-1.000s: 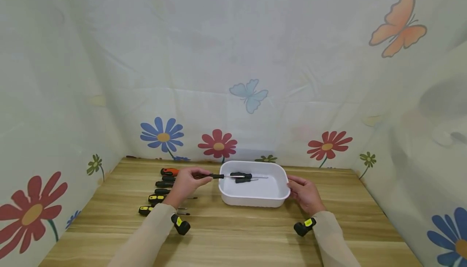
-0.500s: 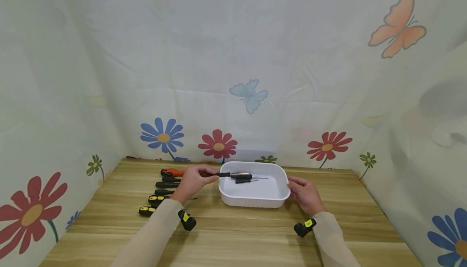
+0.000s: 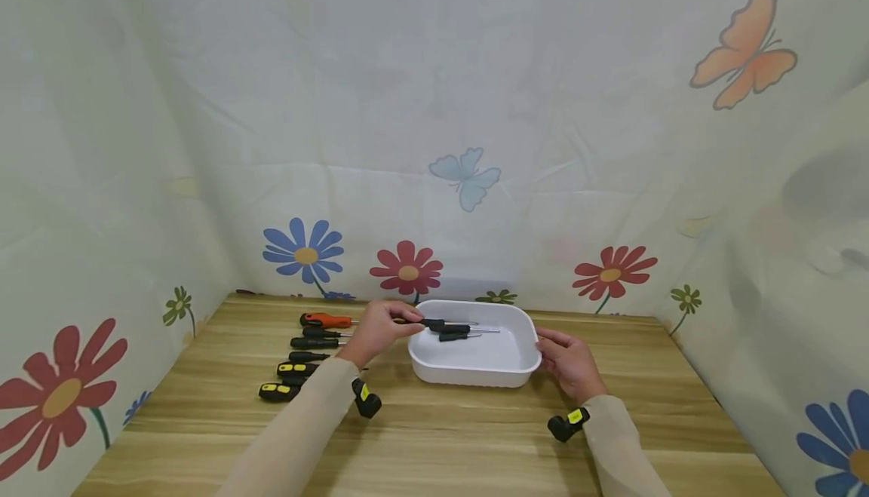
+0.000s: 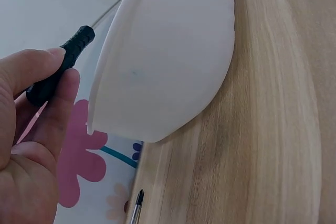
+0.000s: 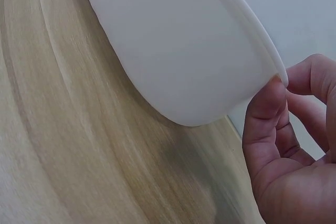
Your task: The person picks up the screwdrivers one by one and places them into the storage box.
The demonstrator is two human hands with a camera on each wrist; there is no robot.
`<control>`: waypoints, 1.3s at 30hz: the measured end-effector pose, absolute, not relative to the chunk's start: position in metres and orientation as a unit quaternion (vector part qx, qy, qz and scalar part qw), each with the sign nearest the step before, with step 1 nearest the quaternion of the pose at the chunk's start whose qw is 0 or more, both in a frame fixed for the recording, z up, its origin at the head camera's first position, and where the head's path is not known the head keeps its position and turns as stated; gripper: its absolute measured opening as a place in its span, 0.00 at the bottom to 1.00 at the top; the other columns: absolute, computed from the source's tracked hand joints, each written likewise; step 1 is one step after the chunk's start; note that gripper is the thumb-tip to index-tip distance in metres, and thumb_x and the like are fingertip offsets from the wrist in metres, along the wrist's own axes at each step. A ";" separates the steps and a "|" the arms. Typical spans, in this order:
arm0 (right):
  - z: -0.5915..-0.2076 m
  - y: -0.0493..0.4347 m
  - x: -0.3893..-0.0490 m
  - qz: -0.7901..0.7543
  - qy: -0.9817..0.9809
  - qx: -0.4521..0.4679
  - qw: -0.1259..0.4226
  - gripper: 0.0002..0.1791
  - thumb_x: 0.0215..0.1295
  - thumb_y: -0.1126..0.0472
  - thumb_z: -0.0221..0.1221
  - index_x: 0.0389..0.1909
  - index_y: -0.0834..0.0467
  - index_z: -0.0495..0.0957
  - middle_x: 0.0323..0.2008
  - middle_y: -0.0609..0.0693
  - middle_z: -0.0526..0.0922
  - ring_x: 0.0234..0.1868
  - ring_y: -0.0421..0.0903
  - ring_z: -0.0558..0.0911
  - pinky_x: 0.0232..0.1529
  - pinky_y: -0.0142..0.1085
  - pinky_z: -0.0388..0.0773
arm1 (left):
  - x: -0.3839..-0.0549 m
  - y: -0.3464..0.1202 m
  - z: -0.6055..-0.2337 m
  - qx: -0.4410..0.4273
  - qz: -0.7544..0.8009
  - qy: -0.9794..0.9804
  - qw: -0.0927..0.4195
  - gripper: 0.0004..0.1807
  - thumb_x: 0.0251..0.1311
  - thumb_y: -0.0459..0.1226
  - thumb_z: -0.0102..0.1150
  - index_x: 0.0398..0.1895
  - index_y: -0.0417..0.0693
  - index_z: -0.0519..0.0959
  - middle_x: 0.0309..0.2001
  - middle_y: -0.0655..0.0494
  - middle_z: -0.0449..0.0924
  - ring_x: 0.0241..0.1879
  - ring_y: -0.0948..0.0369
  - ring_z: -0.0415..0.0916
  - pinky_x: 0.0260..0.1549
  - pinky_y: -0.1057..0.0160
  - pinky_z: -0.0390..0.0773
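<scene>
Over the last second the left hand has moved right, over the left rim of the white tray, taking a black-handled screwdriver with it; the right hand and the tray look unmoved. That screwdriver is now above the tray's far left part, shaft pointing right, and I can't tell whether it touches the two dark-handled screwdrivers lying in there. The left hand's grip is a pinch, thumb and fingers closed on the butt half of the handle. The right hand's grip nips the tray's rim at its right end.

I'd expect the screwdriver to be light, stiff and hardly fragile: the ribbed handle seems the place to take hold, while the bare metal shaft would likely be slippery. The tray looks like thin, rigid plastic, light enough to skid if knocked, so its rim is a sensible hold.

It sits near the middle of the table's far edge, on a wood-grain top. Towards the far left corner lies a row of screwdrivers, one orange, two with yellow patches. Pale sheeting printed with flowers and butterflies encloses the back and both sides.
</scene>
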State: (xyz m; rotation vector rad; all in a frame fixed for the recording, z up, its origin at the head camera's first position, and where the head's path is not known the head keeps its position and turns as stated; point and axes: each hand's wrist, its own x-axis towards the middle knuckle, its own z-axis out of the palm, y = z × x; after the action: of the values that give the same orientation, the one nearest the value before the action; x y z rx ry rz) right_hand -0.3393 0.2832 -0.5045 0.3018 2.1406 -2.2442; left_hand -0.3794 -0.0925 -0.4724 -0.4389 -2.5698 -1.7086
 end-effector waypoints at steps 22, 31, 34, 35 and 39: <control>-0.504 0.284 -0.340 -0.713 0.694 0.096 0.014 0.24 0.70 0.67 0.62 0.67 0.66 0.75 0.57 0.58 0.85 0.41 0.44 0.85 0.40 0.32 0.85 | -0.406 -0.051 -0.471 -0.155 -0.450 -0.879 -0.036 0.03 0.52 0.38 0.79 0.28 0.54 0.91 0.35 0.60 0.89 0.39 0.58 0.79 0.38 0.63 0.82; -0.502 0.283 -0.338 -0.716 0.691 0.096 0.016 0.25 0.71 0.67 0.62 0.67 0.66 0.74 0.60 0.60 0.83 0.41 0.44 0.84 0.40 0.31 0.85 | -0.409 -0.036 -0.468 -0.192 -0.413 -0.890 -0.022 0.04 0.53 0.35 0.78 0.32 0.48 0.91 0.35 0.59 0.90 0.37 0.61 0.80 0.39 0.63 0.83; -0.503 0.284 -0.338 -0.717 0.691 0.093 0.017 0.25 0.71 0.67 0.62 0.67 0.66 0.74 0.59 0.59 0.84 0.41 0.44 0.84 0.40 0.31 0.85 | -0.411 -0.033 -0.469 -0.190 -0.408 -0.893 -0.026 0.04 0.53 0.35 0.78 0.33 0.48 0.92 0.34 0.59 0.89 0.36 0.61 0.80 0.39 0.62 0.84; -0.503 0.284 -0.338 -0.717 0.691 0.091 0.017 0.25 0.71 0.67 0.62 0.67 0.66 0.74 0.58 0.59 0.84 0.41 0.44 0.84 0.40 0.31 0.85 | -0.412 -0.032 -0.469 -0.185 -0.407 -0.894 -0.030 0.04 0.54 0.35 0.78 0.32 0.49 0.92 0.34 0.59 0.89 0.36 0.61 0.80 0.39 0.62 0.84; -0.503 0.284 -0.339 -0.718 0.690 0.089 0.016 0.25 0.71 0.67 0.61 0.67 0.67 0.74 0.57 0.57 0.85 0.41 0.44 0.85 0.40 0.31 0.85 | -0.414 -0.029 -0.469 -0.179 -0.394 -0.900 -0.040 0.04 0.53 0.34 0.77 0.32 0.49 0.91 0.33 0.60 0.88 0.35 0.61 0.80 0.40 0.62 0.85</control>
State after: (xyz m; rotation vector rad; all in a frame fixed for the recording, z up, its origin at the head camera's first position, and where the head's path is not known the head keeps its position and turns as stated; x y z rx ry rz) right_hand -0.3385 0.2841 -0.5032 0.2758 2.1465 -2.2322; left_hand -0.4136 -0.0285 -0.4694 -0.5771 -2.9040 -1.2723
